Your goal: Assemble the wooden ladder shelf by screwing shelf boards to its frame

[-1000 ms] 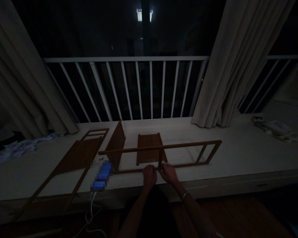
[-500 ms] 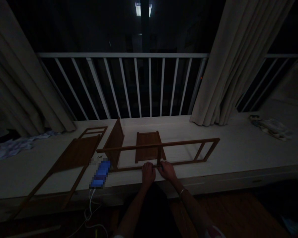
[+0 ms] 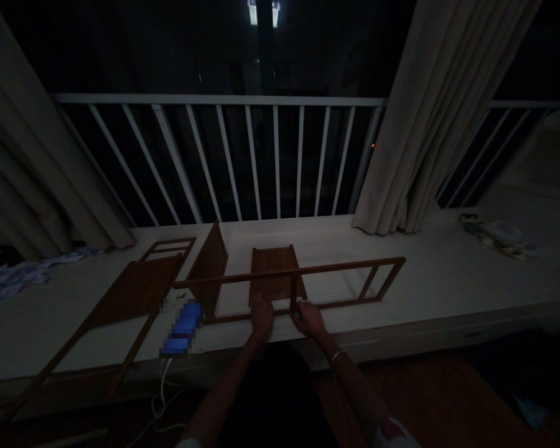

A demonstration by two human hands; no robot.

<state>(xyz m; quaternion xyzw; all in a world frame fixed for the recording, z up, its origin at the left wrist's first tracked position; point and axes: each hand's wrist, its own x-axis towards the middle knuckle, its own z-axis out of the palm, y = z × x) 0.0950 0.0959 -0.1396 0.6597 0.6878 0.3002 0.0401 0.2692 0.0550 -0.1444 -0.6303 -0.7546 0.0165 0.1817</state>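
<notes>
A long brown wooden frame (image 3: 340, 267) stands on its side on the white window ledge, with a short crosspiece (image 3: 294, 292) near its middle. My left hand (image 3: 262, 318) is closed over its near rail, left of the crosspiece. With fingers curled, my right hand (image 3: 310, 320) grips the same rail just right of the joint; any small part under the fingers is hidden. An upright wooden panel (image 3: 211, 267) meets the frame's left end. Behind the rails a smaller slatted wooden panel (image 3: 273, 264) lies flat on the ledge.
Another wooden frame with a panel (image 3: 133, 289) lies at left, overhanging the ledge (image 3: 429, 280). A blurred blue item (image 3: 182, 330) with a white cable (image 3: 163, 389) is nearby. White railing (image 3: 219, 99) and curtains (image 3: 401, 155) stand behind. Cloth (image 3: 499, 236) lies at right.
My left hand has slid left along the near rail, away from the joint and my right hand. The right hand stays by the crosspiece. The whole view has shifted slightly.
</notes>
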